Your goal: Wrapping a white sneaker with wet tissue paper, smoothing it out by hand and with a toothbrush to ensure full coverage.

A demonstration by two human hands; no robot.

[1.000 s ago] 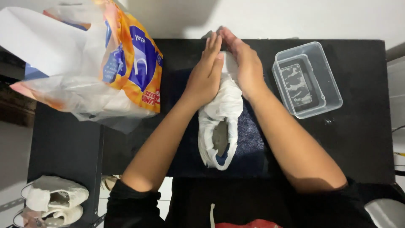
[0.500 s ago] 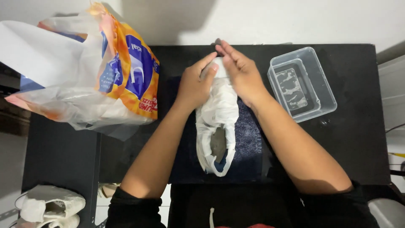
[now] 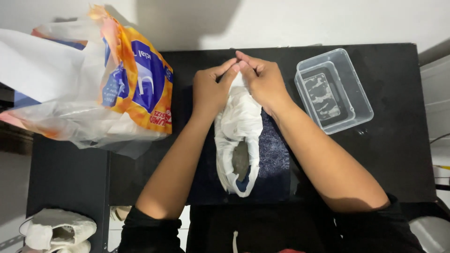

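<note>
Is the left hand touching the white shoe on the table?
Touching. The head view shows the left hand pressed against the toe end of the white shoe, with its fingers meeting the right hand there.

White shoe (image 3: 239, 136) wrapped in white tissue, centre of frame, lying lengthwise with toe toward top, opening toward bottom edge, dark insole visible. Rests on dark blue mat; toe end covered by hands.
</note>
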